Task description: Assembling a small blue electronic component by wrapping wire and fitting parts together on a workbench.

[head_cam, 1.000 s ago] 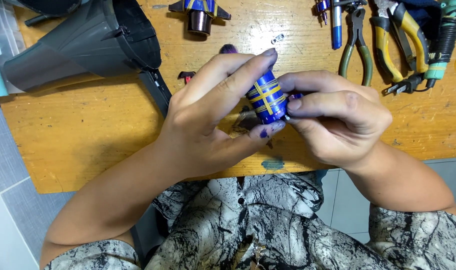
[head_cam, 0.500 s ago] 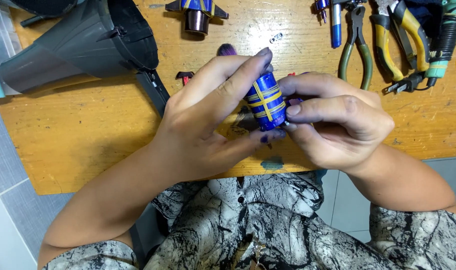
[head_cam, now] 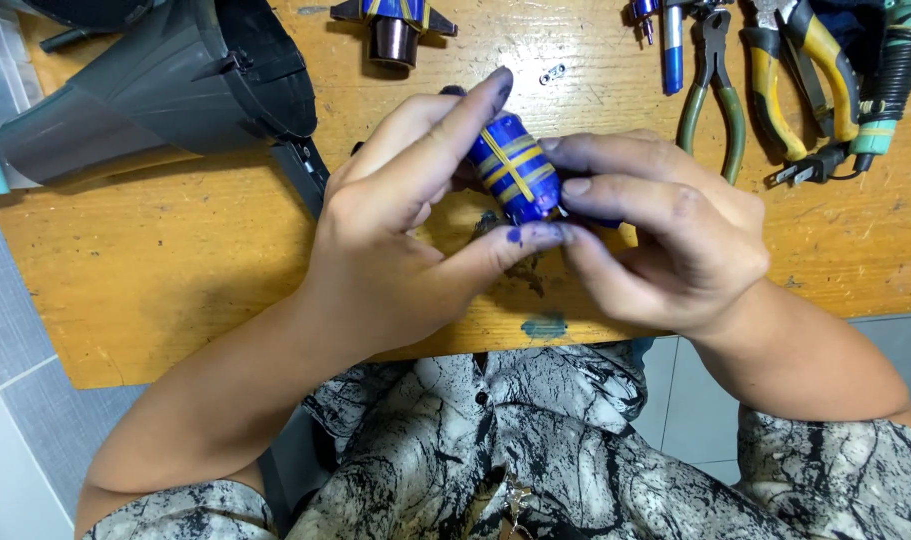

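Both hands meet over the middle of a wooden table (head_cam: pixel 176 270). A small blue cylinder with yellow bands (head_cam: pixel 513 167) is pinched between them. My left hand (head_cam: pixel 406 230) holds it with the index finger along its top and the thumb under its lower end. From the right, my right hand (head_cam: pixel 656 240) grips the cylinder's right end with fingertips and thumb. The part of the cylinder inside the right hand is hidden.
A dark plastic housing (head_cam: pixel 156 85) lies at the back left. A similar blue and yellow part with a copper-coloured end (head_cam: pixel 396 30) stands at the back centre. Pliers (head_cam: pixel 716 80), yellow-handled cutters (head_cam: pixel 796 70) and a blue pen-like tool (head_cam: pixel 673 45) lie at the back right.
The hands and the cylinder have stayed in nearly the same place. The fingers have shifted slightly around the cylinder, which has tilted a little.
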